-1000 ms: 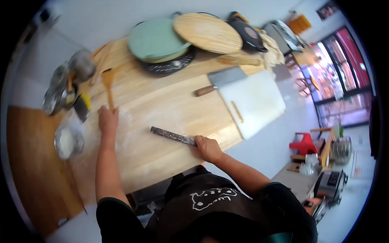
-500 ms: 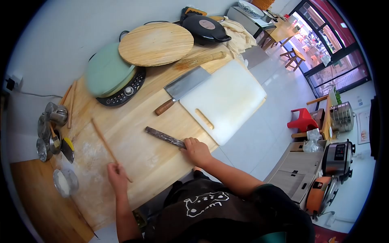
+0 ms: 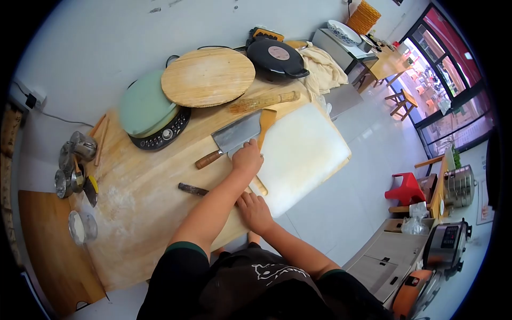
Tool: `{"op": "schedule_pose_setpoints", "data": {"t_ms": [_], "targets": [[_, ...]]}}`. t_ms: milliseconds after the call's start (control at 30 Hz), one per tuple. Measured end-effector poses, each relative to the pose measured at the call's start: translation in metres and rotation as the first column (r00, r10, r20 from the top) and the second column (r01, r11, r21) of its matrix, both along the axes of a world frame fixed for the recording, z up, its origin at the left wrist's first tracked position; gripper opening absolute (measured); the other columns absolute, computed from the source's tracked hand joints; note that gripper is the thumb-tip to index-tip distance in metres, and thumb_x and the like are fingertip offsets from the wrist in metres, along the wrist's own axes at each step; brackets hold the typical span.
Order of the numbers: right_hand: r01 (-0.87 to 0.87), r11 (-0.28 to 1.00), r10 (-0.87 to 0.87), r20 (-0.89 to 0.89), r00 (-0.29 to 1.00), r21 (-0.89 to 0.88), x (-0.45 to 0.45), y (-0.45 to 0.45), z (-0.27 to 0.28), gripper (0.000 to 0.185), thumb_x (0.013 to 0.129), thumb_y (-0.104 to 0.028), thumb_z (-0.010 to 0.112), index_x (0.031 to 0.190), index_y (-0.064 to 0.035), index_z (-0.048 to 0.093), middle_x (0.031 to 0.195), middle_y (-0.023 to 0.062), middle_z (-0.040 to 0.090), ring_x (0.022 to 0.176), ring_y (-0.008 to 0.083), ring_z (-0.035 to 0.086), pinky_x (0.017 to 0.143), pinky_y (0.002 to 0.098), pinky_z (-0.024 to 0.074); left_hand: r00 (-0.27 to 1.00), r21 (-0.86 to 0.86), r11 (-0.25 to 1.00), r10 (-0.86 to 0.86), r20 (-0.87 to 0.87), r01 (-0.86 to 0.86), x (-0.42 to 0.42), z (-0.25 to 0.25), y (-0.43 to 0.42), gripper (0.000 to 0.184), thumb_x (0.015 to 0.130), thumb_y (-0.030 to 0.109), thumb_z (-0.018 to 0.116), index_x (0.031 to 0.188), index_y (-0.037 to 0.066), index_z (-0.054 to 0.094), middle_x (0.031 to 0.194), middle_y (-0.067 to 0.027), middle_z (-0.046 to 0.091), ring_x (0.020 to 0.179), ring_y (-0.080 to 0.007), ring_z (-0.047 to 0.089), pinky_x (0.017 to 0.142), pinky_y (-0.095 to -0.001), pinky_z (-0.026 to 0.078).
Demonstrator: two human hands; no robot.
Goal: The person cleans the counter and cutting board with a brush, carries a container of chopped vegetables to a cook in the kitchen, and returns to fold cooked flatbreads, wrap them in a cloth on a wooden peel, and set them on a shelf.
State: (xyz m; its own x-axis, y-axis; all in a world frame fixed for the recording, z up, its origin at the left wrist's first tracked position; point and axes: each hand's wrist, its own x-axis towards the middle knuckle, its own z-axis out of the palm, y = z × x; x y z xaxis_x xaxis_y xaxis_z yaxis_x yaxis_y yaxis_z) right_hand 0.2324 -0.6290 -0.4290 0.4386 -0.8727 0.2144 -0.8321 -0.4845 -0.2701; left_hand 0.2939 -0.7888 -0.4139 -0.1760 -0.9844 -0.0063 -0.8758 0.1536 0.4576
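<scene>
My left hand [image 3: 248,158] has reached across and is closed round the handle of a wooden spatula [image 3: 268,121]. The spatula's flat head lies over the corner of the cleaver [image 3: 237,133] and the edge of the white cutting board [image 3: 304,152]. My right hand [image 3: 255,212] is closed at the near end of a dark, flour-dusted stick [image 3: 192,189] by the board's lower edge. My left forearm hides the middle of that stick. The cleaver's brown handle points toward the left.
Along the wall stand a green electric griddle [image 3: 146,104], a round wooden lid [image 3: 208,77] and a black pan [image 3: 276,60]. A bamboo brush [image 3: 265,102] lies behind the cleaver. Metal cups [image 3: 82,145], a yellow-edged scraper [image 3: 92,191] and a flour bowl [image 3: 82,228] are at the left.
My left hand has swung from the floured left side over to the cleaver and cutting board, carrying the spatula, which showed edge-on before. My right hand stays at the dark stick. The view has shifted slightly.
</scene>
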Motion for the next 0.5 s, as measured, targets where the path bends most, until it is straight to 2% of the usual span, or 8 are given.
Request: {"op": "schedule_pose_setpoints", "data": {"t_ms": [33, 133, 167, 200, 233, 267, 367, 500], "targets": [[-0.010, 1.000, 0.010, 0.016, 1.000, -0.006, -0.002, 0.001, 0.000, 0.039, 0.082, -0.013, 0.050, 0.118, -0.0010, 0.054, 0.105, 0.0086, 0.054, 0.093, 0.0214, 0.053, 0.074, 0.0342, 0.0430, 1.000, -0.057, 0.998, 0.020, 0.022, -0.019, -0.005, -0.005, -0.008, 0.047, 0.082, 0.035, 0.070, 0.103, -0.002, 0.050, 0.090, -0.0198, 0.065, 0.080, -0.0335, 0.067, 0.070, -0.0419, 0.054], [-0.034, 0.999, 0.034, 0.049, 0.998, -0.011, -0.012, -0.003, -0.001, 0.040, 0.082, -0.012, 0.050, 0.120, -0.0004, 0.053, 0.108, 0.0089, 0.055, 0.094, 0.0217, 0.054, 0.076, 0.0338, 0.0434, 0.884, 0.065, 0.963, 0.267, -0.383, -0.263, 0.017, -0.018, -0.059, 0.058, 0.084, 0.043, 0.069, 0.112, -0.003, 0.049, 0.098, -0.0181, 0.064, 0.084, -0.0283, 0.066, 0.073, -0.0395, 0.054], [-0.044, 0.999, 0.044, 0.047, 0.998, 0.000, -0.016, -0.004, 0.000, 0.041, 0.082, -0.012, 0.049, 0.121, -0.0003, 0.053, 0.108, 0.0088, 0.055, 0.094, 0.0220, 0.054, 0.076, 0.0337, 0.0436, 0.642, 0.381, 0.882, 0.465, -0.610, -0.277, 0.029, -0.008, -0.077, 0.062, 0.085, 0.046, 0.068, 0.115, -0.004, 0.049, 0.102, -0.0175, 0.062, 0.086, -0.0281, 0.065, 0.076, -0.0395, 0.053], [-0.065, 0.998, 0.065, 0.050, 0.997, 0.012, -0.016, -0.004, 0.001, 0.041, 0.082, -0.012, 0.049, 0.122, -0.0001, 0.053, 0.108, 0.0088, 0.055, 0.094, 0.0223, 0.054, 0.076, 0.0337, 0.0437, 0.309, 0.648, 0.741, 0.666, -0.679, -0.174, 0.042, 0.002, -0.092, 0.066, 0.086, 0.050, 0.067, 0.118, -0.005, 0.048, 0.106, -0.0169, 0.061, 0.088, -0.0279, 0.064, 0.078, -0.0395, 0.052], [-0.065, 0.998, 0.064, 0.069, 0.996, 0.013, -0.014, -0.003, 0.003, 0.041, 0.082, -0.012, 0.050, 0.122, -0.0001, 0.053, 0.108, 0.0088, 0.056, 0.094, 0.0224, 0.054, 0.076, 0.0337, 0.0438, -0.005, 0.679, 0.727, 0.682, -0.731, -0.103, 0.053, 0.007, -0.102, 0.066, 0.086, 0.051, 0.065, 0.119, -0.005, 0.049, 0.109, -0.0174, 0.061, 0.088, -0.0288, 0.064, 0.079, -0.0400, 0.052], [-0.070, 0.997, 0.068, 0.088, 0.994, 0.015, -0.015, -0.002, 0.004, 0.041, 0.082, -0.012, 0.050, 0.122, -0.0002, 0.053, 0.108, 0.0088, 0.056, 0.094, 0.0226, 0.055, 0.076, 0.0337, 0.0439, -0.323, 0.679, 0.733, 0.636, -0.701, -0.032, 0.062, 0.011, -0.110, 0.067, 0.087, 0.052, 0.064, 0.120, -0.004, 0.049, 0.111, -0.0179, 0.060, 0.089, -0.0298, 0.064, 0.080, -0.0406, 0.052], [-0.079, 0.997, 0.081, 0.102, 0.992, -0.016, -0.017, -0.007, 0.002, 0.041, 0.082, -0.012, 0.051, 0.121, -0.0004, 0.054, 0.108, 0.0089, 0.057, 0.094, 0.0230, 0.055, 0.076, 0.0341, 0.0441, -0.407, 0.684, 0.716, 0.588, -0.700, -0.142, 0.071, -0.009, -0.162, 0.060, 0.089, 0.049, 0.063, 0.121, 0.000, 0.051, 0.109, -0.0187, 0.061, 0.090, -0.0304, 0.064, 0.083, -0.0393, 0.051], [-0.125, 0.992, 0.126, 0.126, 0.984, -0.012, -0.018, -0.009, 0.000, 0.045, 0.077, -0.012, 0.058, 0.120, -0.0005, 0.055, 0.110, 0.0100, 0.057, 0.096, 0.0248, 0.055, 0.078, 0.0364, 0.0440, -0.303, 0.675, 0.707, 0.609, -0.733, -0.210, 0.071, 0.014, -0.152, 0.049, 0.092, 0.039, 0.061, 0.122, 0.003, 0.051, 0.113, -0.0176, 0.060, 0.093, -0.0296, 0.064, 0.079, -0.0398, 0.053]]}}
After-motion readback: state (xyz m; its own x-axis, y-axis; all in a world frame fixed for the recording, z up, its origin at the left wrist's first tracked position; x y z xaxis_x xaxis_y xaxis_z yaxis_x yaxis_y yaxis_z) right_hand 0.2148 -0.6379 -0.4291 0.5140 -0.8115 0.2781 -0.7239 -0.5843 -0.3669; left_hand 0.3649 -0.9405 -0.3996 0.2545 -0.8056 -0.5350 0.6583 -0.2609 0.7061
